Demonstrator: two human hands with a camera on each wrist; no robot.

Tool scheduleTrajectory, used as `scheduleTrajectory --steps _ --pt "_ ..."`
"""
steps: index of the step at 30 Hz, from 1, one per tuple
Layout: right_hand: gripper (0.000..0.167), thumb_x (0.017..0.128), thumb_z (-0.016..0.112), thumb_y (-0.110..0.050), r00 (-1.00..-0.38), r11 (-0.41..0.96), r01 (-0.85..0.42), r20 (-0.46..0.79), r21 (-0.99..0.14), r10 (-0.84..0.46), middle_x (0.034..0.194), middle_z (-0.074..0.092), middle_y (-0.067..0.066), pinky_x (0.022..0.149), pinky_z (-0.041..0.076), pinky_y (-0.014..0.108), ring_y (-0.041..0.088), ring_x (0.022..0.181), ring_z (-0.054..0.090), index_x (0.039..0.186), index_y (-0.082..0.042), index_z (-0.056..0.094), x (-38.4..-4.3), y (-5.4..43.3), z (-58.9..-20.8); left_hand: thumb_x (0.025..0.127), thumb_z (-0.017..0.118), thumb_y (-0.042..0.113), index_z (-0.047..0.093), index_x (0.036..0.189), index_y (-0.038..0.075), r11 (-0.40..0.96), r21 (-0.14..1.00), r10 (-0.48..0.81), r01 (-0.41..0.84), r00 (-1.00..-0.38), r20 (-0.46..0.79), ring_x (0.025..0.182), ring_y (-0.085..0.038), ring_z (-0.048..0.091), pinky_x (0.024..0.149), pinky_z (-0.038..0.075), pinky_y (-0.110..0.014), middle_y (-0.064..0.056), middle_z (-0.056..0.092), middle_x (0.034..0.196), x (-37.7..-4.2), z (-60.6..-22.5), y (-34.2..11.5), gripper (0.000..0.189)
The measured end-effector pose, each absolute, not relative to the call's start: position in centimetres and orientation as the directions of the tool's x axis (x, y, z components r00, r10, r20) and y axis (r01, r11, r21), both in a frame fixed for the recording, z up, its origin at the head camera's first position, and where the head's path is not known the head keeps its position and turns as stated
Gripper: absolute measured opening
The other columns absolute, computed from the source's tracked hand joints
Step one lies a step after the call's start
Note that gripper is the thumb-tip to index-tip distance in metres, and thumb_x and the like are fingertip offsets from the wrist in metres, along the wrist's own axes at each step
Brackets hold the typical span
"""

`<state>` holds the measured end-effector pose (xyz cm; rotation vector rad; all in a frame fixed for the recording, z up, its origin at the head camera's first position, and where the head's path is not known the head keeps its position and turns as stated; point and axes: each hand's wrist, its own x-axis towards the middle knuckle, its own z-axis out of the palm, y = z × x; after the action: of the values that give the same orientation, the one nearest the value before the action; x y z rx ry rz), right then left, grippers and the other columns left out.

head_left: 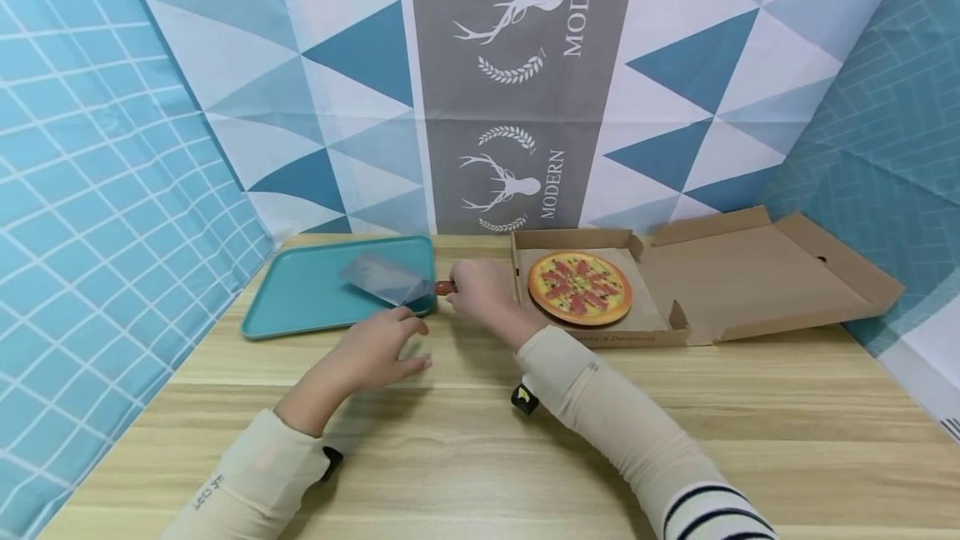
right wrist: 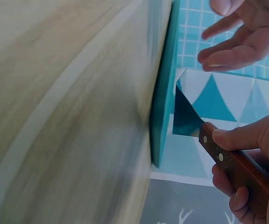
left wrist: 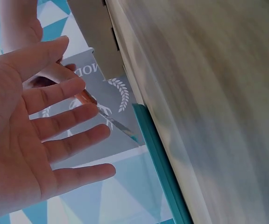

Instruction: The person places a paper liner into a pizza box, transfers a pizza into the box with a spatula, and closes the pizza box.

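Note:
My right hand (head_left: 483,294) grips the brown wooden handle (right wrist: 237,170) of a spatula with a wide flat metal blade (head_left: 384,277). The blade is above the right part of a teal tray (head_left: 296,282); in the right wrist view it appears lifted off the tray. Near the tray's front edge, my left hand (head_left: 375,350) hovers with its fingers spread and holds nothing; its palm (left wrist: 13,135) shows in the left wrist view. Right of my right hand, a round pizza (head_left: 580,288) with red and green toppings lies in an open cardboard box (head_left: 517,273).
The box lid (head_left: 738,273) lies folded back to the right. All of this stands on a light wooden table (head_left: 450,457). A patterned cloth backdrop (head_left: 360,90) rises right behind the tray and box, and blue gridded cloth (head_left: 97,190) closes off the left.

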<state>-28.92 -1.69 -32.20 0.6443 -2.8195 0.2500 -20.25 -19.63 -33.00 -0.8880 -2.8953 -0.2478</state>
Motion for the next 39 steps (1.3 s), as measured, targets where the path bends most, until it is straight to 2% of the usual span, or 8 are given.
scheduleTrajectory --steps 8,14,21,29,33,36,39 --pt "0.03 0.086 0.07 -0.023 -0.873 0.883 -0.457 0.247 -0.109 -0.421 0.063 0.056 -0.006 0.045 0.043 0.031 0.013 0.057 0.052 0.06 -0.019 0.056 -29.5 -4.0 -32.4 0.089 0.073 0.032 0.068 0.113 0.004 0.818 0.124 0.545 0.561 -0.826 0.14 0.101 -0.029 0.061 0.084 0.052 -0.045 -0.01 0.063 0.111 -20.1 -32.8 -19.9 0.037" --pt "0.037 0.088 0.068 -0.021 -0.889 0.896 -0.433 0.212 -0.098 -0.406 0.057 0.047 -0.006 0.041 0.034 0.027 0.012 0.053 0.04 0.057 -0.02 0.047 -29.6 -5.2 -32.2 0.088 0.073 0.03 0.068 0.112 0.003 0.809 0.133 0.557 0.573 -0.819 0.142 0.1 -0.028 0.061 0.084 0.052 -0.044 -0.01 0.063 0.11 -20.1 -32.7 -20.0 0.036" --pt "0.038 0.088 0.072 -0.029 -0.879 0.877 -0.466 0.167 -0.113 -0.446 0.059 0.046 -0.005 0.044 0.036 0.028 0.012 0.055 0.043 0.06 -0.019 0.048 -30.3 -5.1 -31.6 0.089 0.073 0.03 0.068 0.112 0.003 0.805 0.143 0.561 0.576 -0.817 0.133 0.099 -0.028 0.062 0.083 0.052 -0.044 -0.01 0.063 0.111 -20.2 -32.7 -19.9 0.036" --pt "0.039 0.081 0.068 -0.012 -0.857 0.848 -0.511 0.153 -0.141 -0.492 0.054 0.031 -0.006 0.045 0.027 0.026 0.012 0.053 0.031 0.055 -0.018 0.039 -29.7 -3.4 -30.6 0.089 0.072 0.031 0.068 0.113 0.004 0.815 0.167 0.544 0.555 -0.832 0.11 0.102 -0.029 0.061 0.083 0.052 -0.045 -0.01 0.062 0.112 -20.2 -32.7 -19.9 0.037" --pt "0.037 0.08 0.07 -0.014 -0.865 0.849 -0.499 0.163 -0.172 -0.475 0.051 0.034 -0.007 0.046 0.026 0.026 0.012 0.051 0.031 0.052 -0.017 0.047 -29.3 -2.7 -30.3 0.089 0.072 0.031 0.068 0.113 0.004 0.818 0.165 0.542 0.551 -0.834 0.101 0.101 -0.029 0.061 0.082 0.053 -0.044 -0.009 0.062 0.111 -20.2 -32.8 -20.0 0.036" --pt "0.027 0.08 0.073 -0.017 -0.866 0.852 -0.494 0.187 -0.174 -0.464 0.054 0.046 -0.008 0.048 0.031 0.026 0.012 0.053 0.039 0.058 -0.017 0.058 -29.1 -2.6 -30.3 0.089 0.073 0.031 0.068 0.112 0.004 0.82 0.165 0.539 0.548 -0.836 0.101 0.1 -0.028 0.061 0.081 0.053 -0.044 -0.009 0.062 0.11 -20.2 -32.8 -20.0 0.036" --pt "0.019 0.081 0.073 -0.017 -0.862 0.849 -0.499 0.201 -0.175 -0.466 0.059 0.054 -0.006 0.05 0.035 0.026 0.014 0.057 0.044 0.064 -0.015 0.062 -29.2 -2.9 -30.5 0.089 0.073 0.03 0.068 0.112 0.004 0.816 0.163 0.544 0.554 -0.832 0.108 0.099 -0.027 0.061 0.081 0.053 -0.043 -0.008 0.062 0.109 -20.2 -32.9 -19.9 0.035"
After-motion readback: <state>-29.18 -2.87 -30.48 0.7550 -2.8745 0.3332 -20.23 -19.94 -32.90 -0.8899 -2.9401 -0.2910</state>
